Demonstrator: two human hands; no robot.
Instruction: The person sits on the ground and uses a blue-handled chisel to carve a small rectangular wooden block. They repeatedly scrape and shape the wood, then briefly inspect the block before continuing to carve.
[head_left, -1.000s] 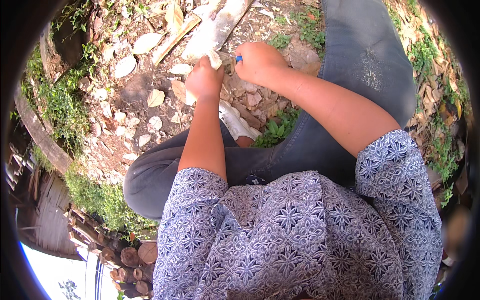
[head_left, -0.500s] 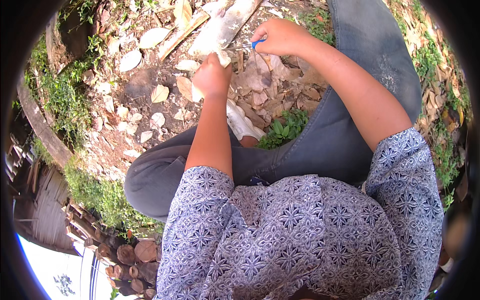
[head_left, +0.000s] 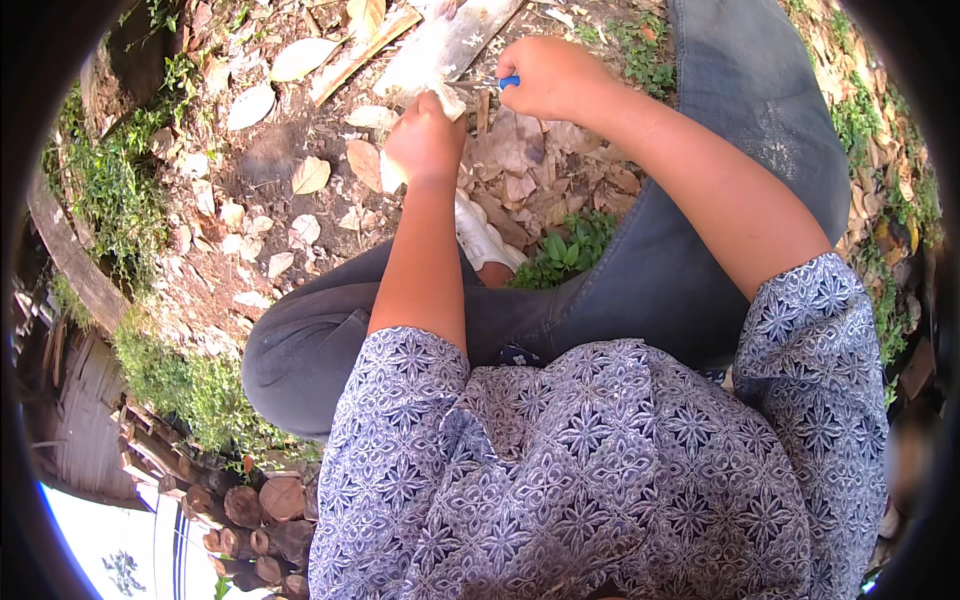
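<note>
left hand (head_left: 425, 140) grip pinching pale flat wood piece (head_left: 440, 50), unchanged | right hand (head_left: 555, 75) grip closed on blue-handled tool (head_left: 508, 82), shifted toward upper centre

Bare sunlit dirt (head_left: 250, 170), dry leaves (head_left: 310, 175) scattered — green weeds (head_left: 110, 190), stacked logs (head_left: 260, 510) below-left.

The left hand (head_left: 425, 135) sits left of and nearer than the right hand (head_left: 550, 75), a plank (head_left: 440, 45) seemingly lying just beyond both, dry leaves (head_left: 310, 175) scattered leftward.
</note>
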